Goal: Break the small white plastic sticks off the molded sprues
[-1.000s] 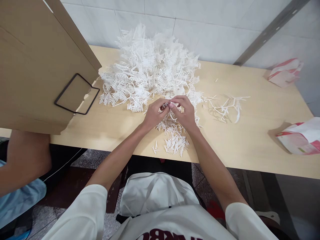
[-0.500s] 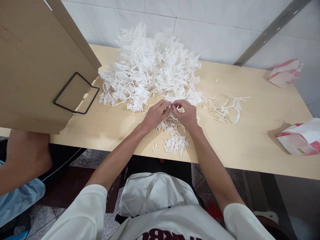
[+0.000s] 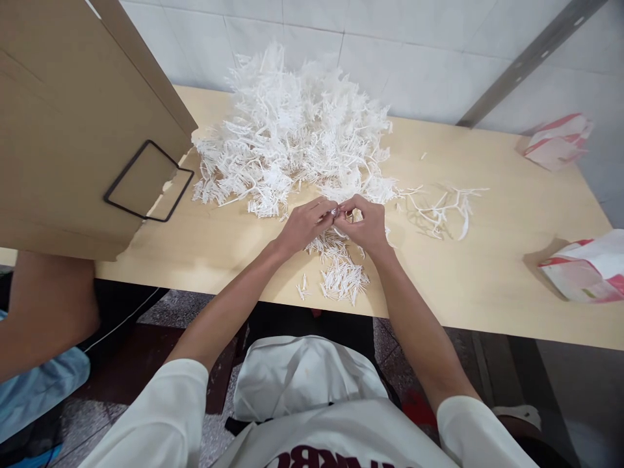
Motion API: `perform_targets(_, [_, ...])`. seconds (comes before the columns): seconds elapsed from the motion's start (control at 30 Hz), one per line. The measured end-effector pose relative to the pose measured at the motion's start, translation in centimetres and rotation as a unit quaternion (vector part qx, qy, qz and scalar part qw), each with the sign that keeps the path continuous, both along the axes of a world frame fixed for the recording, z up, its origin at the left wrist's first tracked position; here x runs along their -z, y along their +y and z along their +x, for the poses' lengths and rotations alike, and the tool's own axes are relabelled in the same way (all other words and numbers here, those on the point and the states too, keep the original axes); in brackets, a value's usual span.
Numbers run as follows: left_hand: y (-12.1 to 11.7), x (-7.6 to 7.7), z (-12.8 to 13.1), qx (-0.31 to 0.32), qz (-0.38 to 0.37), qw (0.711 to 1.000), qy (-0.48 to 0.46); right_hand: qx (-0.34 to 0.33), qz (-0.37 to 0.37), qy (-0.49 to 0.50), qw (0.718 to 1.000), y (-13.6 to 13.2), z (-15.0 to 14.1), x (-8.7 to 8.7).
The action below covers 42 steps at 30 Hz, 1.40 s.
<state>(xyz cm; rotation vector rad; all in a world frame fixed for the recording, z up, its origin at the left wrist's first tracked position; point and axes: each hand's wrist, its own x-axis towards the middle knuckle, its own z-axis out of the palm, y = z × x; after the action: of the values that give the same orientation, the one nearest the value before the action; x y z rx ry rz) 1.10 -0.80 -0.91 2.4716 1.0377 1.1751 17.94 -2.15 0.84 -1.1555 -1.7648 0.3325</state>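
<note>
Centre of the frame: left hand (image 3: 305, 227) and right hand (image 3: 364, 224), fingertips meeting, each grip pinching a small pale piece (image 3: 335, 211) above loose white sticks (image 3: 344, 281) on the surface (image 3: 439, 279).

Our left hand (image 3: 303, 227) and right hand (image 3: 368, 226) have shifted slightly nearer. The left one's fingers have closed up.

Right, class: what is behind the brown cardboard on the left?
Another person's arm passes out of sight behind the cardboard at its lower edge; anything else the cardboard covers cannot be seen.
</note>
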Motion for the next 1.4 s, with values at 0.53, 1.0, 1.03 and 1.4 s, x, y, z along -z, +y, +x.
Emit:
perform_targets(0.53, [0.2,-0.8,0.6,0.008,-0.169,0.964,-0.207,-0.081,-0.164,0.18,0.967,0.4,0.1,-1.0])
perform_targets(1.0, [-0.1,-0.1,0.4,0.013,-0.038,0.999,-0.027,-0.018,-0.111,-0.032,0.993,0.2,0.4,-1.0])
perform_targets(1.03, [-0.1,0.0,0.3,0.017,-0.025,0.999,-0.015,-0.019,-0.115,-0.034,0.993,0.2,0.3,-1.0])
perform_targets(1.4, [-0.5,-0.4,0.9,-0.005,-0.04,0.993,-0.111,-0.008,-0.093,0.152,0.984,0.1,-0.8,-0.1])
